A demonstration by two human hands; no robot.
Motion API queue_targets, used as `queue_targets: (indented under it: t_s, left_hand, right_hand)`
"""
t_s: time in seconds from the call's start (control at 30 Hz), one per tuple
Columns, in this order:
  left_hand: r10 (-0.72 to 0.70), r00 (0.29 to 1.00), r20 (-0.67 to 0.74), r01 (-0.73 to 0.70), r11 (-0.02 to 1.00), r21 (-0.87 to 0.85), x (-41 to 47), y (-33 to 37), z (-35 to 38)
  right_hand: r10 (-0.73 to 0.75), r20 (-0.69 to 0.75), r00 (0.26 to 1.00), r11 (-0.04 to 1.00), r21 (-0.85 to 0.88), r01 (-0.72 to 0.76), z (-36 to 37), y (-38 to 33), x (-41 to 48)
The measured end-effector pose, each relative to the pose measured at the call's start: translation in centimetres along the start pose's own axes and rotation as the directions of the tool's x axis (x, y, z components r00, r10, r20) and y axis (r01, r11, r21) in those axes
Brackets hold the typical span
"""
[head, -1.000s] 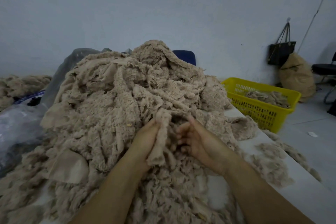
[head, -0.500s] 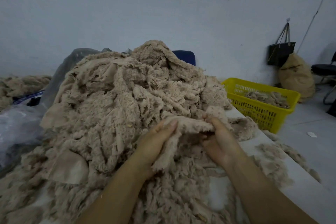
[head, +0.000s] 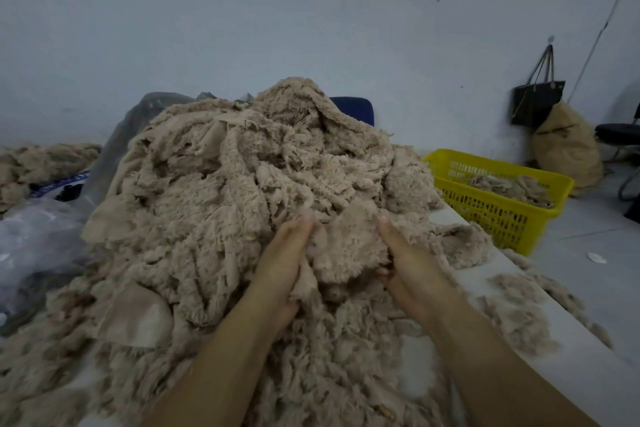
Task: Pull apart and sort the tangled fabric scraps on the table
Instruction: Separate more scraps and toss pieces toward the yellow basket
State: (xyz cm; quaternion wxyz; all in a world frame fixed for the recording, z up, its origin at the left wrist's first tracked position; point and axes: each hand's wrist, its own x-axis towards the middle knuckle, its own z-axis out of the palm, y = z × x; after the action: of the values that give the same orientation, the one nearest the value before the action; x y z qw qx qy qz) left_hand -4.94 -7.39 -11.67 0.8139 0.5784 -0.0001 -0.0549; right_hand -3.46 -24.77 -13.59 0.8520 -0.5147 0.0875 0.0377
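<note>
a bare, pale wall backs a white table (head: 485, 282) buried in work. from the left: crumpled plastic sheeting (head: 34, 236), then the heap of beige fleece scraps (head: 214, 218) covering most of the tabletop. at its near face the left hand (head: 280, 263) presses straight, closed-up fingers against one fleece scrap (head: 349, 246), thumb hidden. the right hand (head: 412, 263) hooks curled lower fingers under the scrap's other edge. a yellow basket (head: 498, 211) stands beyond. the stuff looks light, limp and snag-prone, best taken at a free edge and teased out.
</note>
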Motion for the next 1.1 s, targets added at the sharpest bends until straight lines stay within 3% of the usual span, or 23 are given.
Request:
queue_targets:
  t_s: [0.07,0.1,0.2,0.27,0.33,0.37,0.43,0.53,0.63,0.7,0.73,0.8,0.87,0.9,0.97,1.1]
  left_hand:
    - [0.079,0.997,0.026,-0.083,0.94,0.331,-0.5,-0.3,0.7]
    - [0.074,0.995,0.069,-0.096,0.908,0.408,-0.8,-0.4,1.0]
    - [0.019,0.993,0.117,-0.071,0.888,0.454,-0.8,-0.5,1.1]
    - [0.011,0.994,0.107,-0.043,0.955,0.295,-0.6,0.2,0.5]
    - [0.026,0.995,0.093,-0.022,0.999,-0.04,-0.2,1.2,-0.5]
    - [0.034,0.997,0.072,-0.02,0.982,-0.189,-0.1,1.7,-0.9]
    - [0.012,0.998,0.068,0.015,0.927,-0.376,0.1,2.1,-1.2]
    - [-0.023,0.995,0.101,0.068,0.882,-0.466,0.0,1.7,-0.7]
    - [-0.02,0.99,0.136,0.095,0.814,-0.573,0.2,1.6,-1.1]
    - [-0.005,0.989,0.145,0.096,0.77,-0.631,0.3,1.7,-1.3]
    - [0.003,0.99,0.142,0.088,0.769,-0.633,0.3,1.7,-1.3]
    - [0.006,0.987,0.163,0.088,0.82,-0.566,0.0,1.7,-0.9]
    - [-0.031,0.992,0.12,0.075,0.921,-0.382,-0.2,1.2,-0.1]
    - [-0.023,0.999,0.041,0.03,0.984,-0.174,-0.1,0.7,0.2]
    - [0.082,0.994,-0.071,-0.064,0.973,0.221,0.1,-0.2,0.4]
    - [0.097,0.967,0.236,-0.191,0.889,0.416,-0.4,-1.3,0.8]
  right_hand:
    - [-0.04,0.009,0.999,0.984,-0.175,0.041,0.2,0.3,-0.4]
    - [-0.094,0.017,0.995,0.959,-0.267,0.095,0.3,0.4,-0.7]
    - [-0.3,0.095,0.949,0.822,-0.48,0.308,0.4,0.4,-0.9]
    - [-0.352,-0.084,0.932,0.857,-0.428,0.286,-0.2,-0.1,0.1]
    - [-0.305,-0.243,0.921,0.925,-0.305,0.226,-1.9,-0.6,1.0]
    - [-0.318,-0.25,0.915,0.923,-0.3,0.239,-2.6,-0.8,0.9]
    - [-0.336,-0.078,0.939,0.887,-0.361,0.287,-2.4,-1.2,0.5]
    - [-0.212,0.299,0.931,0.826,-0.454,0.334,-0.5,-0.3,-0.3]
    - [-0.296,0.361,0.884,0.843,-0.337,0.42,-0.1,-0.1,-0.3]
    - [-0.333,0.291,0.897,0.869,-0.273,0.412,-0.6,-0.5,-0.4]
    - [-0.345,0.252,0.904,0.847,-0.331,0.415,-0.8,-0.6,-0.4]
    - [-0.389,0.245,0.888,0.729,-0.507,0.459,-0.4,-0.1,-0.9]
    - [-0.292,0.372,0.881,0.662,-0.586,0.467,0.9,0.9,-1.3]
    - [-0.227,0.425,0.876,0.642,-0.611,0.463,1.6,1.5,-1.3]
    - [-0.211,0.468,0.858,0.575,-0.651,0.496,2.4,2.3,-1.1]
    - [-0.351,0.432,0.831,0.444,-0.704,0.554,1.2,2.2,-0.4]
